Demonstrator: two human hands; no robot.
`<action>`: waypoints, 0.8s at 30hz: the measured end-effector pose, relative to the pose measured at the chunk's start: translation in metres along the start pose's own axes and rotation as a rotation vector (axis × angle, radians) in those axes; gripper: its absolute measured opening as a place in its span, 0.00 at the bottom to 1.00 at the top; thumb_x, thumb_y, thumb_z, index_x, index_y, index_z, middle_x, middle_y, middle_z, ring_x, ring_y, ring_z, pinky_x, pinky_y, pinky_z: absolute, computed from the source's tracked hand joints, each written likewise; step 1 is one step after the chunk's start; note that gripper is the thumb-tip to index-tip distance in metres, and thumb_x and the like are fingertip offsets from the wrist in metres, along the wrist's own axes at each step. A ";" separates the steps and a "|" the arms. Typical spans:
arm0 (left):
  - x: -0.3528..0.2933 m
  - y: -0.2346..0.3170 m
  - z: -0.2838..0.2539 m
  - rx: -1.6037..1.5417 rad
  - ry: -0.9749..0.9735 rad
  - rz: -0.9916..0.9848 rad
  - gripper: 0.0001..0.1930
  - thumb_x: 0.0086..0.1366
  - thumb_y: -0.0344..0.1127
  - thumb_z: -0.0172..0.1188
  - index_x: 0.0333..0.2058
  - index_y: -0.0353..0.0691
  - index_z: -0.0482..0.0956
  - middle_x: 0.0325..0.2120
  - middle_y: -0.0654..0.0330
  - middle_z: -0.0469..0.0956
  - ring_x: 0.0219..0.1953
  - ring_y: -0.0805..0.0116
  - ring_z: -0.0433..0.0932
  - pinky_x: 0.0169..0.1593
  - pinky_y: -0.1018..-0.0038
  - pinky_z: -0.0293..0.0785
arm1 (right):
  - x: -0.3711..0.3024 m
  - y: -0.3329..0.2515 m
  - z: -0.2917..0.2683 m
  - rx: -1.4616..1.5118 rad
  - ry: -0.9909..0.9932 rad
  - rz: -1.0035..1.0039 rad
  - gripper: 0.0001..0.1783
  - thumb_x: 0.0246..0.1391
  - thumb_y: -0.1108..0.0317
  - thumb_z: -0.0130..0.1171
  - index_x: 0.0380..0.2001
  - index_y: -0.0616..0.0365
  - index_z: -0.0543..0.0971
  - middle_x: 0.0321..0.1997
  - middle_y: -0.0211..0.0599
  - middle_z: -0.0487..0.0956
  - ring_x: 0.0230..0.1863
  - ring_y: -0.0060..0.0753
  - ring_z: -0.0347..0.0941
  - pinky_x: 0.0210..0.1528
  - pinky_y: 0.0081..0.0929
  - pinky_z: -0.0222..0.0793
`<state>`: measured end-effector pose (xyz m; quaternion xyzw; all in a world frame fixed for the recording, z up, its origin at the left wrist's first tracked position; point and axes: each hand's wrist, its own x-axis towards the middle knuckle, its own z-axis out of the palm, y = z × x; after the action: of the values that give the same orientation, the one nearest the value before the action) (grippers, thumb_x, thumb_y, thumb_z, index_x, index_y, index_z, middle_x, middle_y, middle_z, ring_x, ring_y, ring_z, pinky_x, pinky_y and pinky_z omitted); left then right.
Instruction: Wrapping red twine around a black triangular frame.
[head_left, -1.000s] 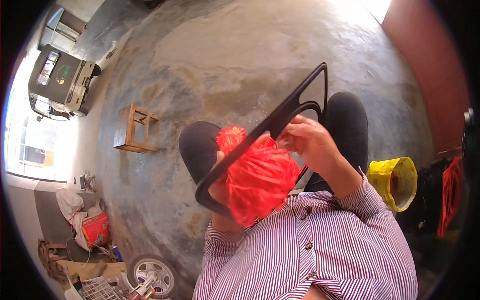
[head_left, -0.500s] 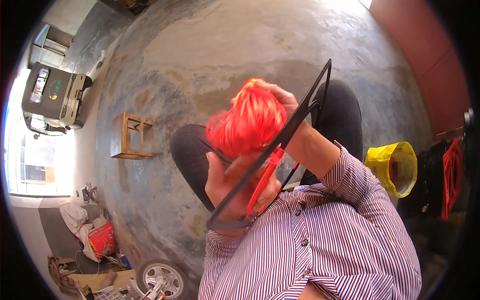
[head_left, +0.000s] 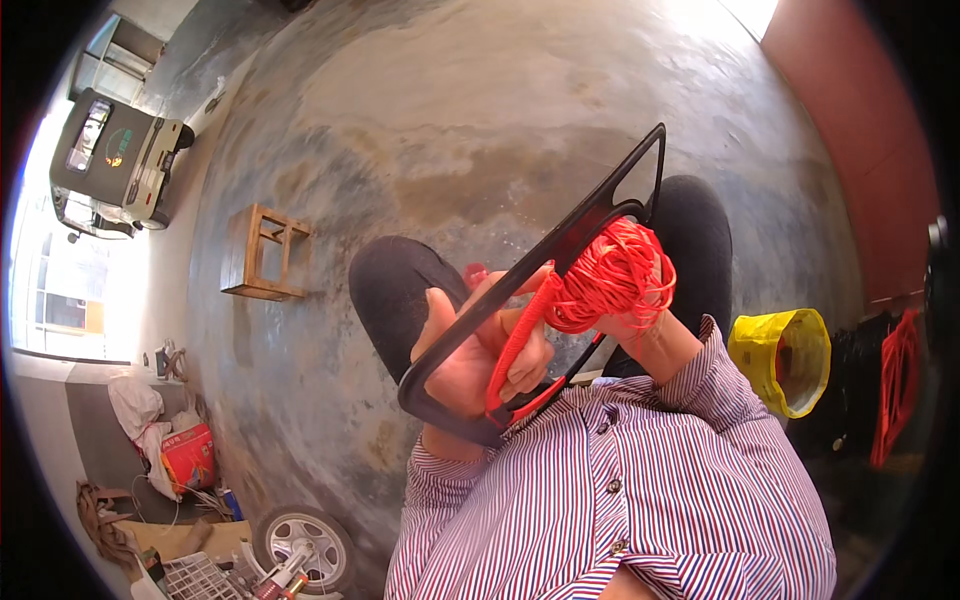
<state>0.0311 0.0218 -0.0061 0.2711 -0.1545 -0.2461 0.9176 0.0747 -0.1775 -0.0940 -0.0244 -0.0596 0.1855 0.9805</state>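
Observation:
A long black frame (head_left: 530, 262) with a pointed far end slants across my lap. My left hand (head_left: 450, 365) is closed around its near part, fingers curled by a side bar wrapped tightly in red cord (head_left: 518, 350). On the right of the frame, my right hand (head_left: 640, 328) grips a thick bundle of loose red cord (head_left: 618, 272) from below; the bundle hides most of its fingers. The bundle sits against the frame and the wrapped bar. A small red bit (head_left: 475, 273) shows just beyond my left fingers; I cannot tell what it is.
A yellow bucket-like container (head_left: 745, 345) stands at my right, near hanging red cord (head_left: 895, 385). A wooden stool (head_left: 240, 250) lies on the floor at left. Lower left are a wheel (head_left: 300, 550), a red package (head_left: 188, 460) and clutter. A three-wheeled vehicle (head_left: 110, 165) is parked far left.
My right hand has brought the red cord bundle from the far left side of the frame over to its right side, nearer me. The left hand keeps its hold on the frame.

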 end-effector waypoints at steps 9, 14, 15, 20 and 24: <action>-0.009 0.017 -0.011 0.192 0.098 0.082 0.30 0.72 0.43 0.53 0.67 0.38 0.58 0.16 0.62 0.65 0.11 0.77 0.60 0.15 0.81 0.60 | 0.008 -0.034 0.047 -0.106 -0.398 -0.016 0.22 0.46 0.54 0.54 0.36 0.63 0.67 0.29 0.48 0.76 0.38 0.48 0.75 0.41 0.45 0.77; -0.003 0.009 -0.001 0.322 0.177 0.080 0.29 0.71 0.40 0.55 0.66 0.37 0.60 0.15 0.63 0.64 0.11 0.78 0.59 0.17 0.81 0.58 | -0.003 -0.014 0.090 -0.463 -0.426 0.201 0.24 0.43 0.60 0.57 0.41 0.66 0.70 0.46 0.62 0.79 0.47 0.48 0.75 0.51 0.41 0.72; -0.004 0.007 0.002 0.369 0.201 0.082 0.29 0.71 0.40 0.55 0.66 0.37 0.60 0.15 0.63 0.64 0.11 0.78 0.59 0.17 0.81 0.58 | -0.007 -0.011 0.086 -0.736 -0.337 0.125 0.22 0.45 0.61 0.58 0.41 0.64 0.70 0.48 0.67 0.77 0.49 0.54 0.76 0.57 0.49 0.69; -0.006 0.006 0.007 0.363 0.249 0.095 0.28 0.71 0.39 0.54 0.66 0.37 0.60 0.14 0.64 0.64 0.11 0.78 0.59 0.16 0.81 0.57 | -0.010 0.006 0.092 -0.670 -0.130 -0.030 0.26 0.47 0.57 0.60 0.44 0.63 0.68 0.48 0.64 0.77 0.49 0.51 0.77 0.57 0.47 0.69; -0.006 0.012 0.001 0.345 0.191 0.142 0.28 0.72 0.40 0.54 0.66 0.36 0.60 0.14 0.64 0.64 0.11 0.78 0.59 0.16 0.81 0.58 | -0.012 -0.011 0.095 -0.465 -0.210 -0.022 0.25 0.48 0.57 0.56 0.45 0.63 0.67 0.30 0.59 0.79 0.34 0.45 0.79 0.53 0.41 0.73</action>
<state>0.0300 0.0329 0.0008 0.4349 -0.1253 -0.1238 0.8831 0.0551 -0.1895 -0.0008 -0.2291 -0.2023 0.1575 0.9390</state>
